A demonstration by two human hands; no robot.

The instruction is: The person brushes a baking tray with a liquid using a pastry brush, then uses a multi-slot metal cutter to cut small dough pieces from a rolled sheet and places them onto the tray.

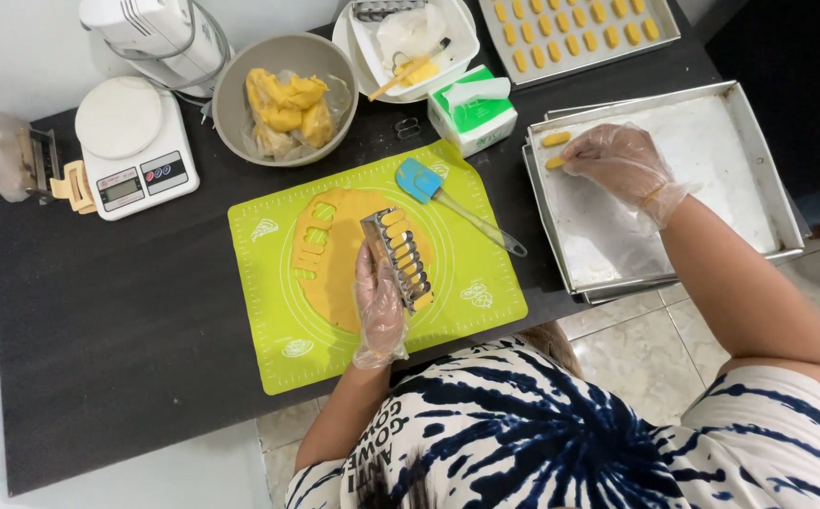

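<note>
Yellow dough piece (554, 162) is being set on the metal tray (749, 141) by the gloved right hand (627, 165), fingers pinching it near the tray's far-left corner. Left hand (379, 302) is gripping the loaded multi-slot cutter (401, 256); next calls for releasing another piece.

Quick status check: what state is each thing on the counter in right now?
Left hand: gloved, holding cutter.
Cutter: slots filled with dough.
Rolled dough: partly cut out.
Right hand: gloved, placing a piece.
Near tray: two pieces.
Far tray: filled rows.
Bowl: holds dough.

lime-green mat (278, 330), yellow dough (335, 264), blue spatula (419, 179), seemingly black table (127, 339)
</note>
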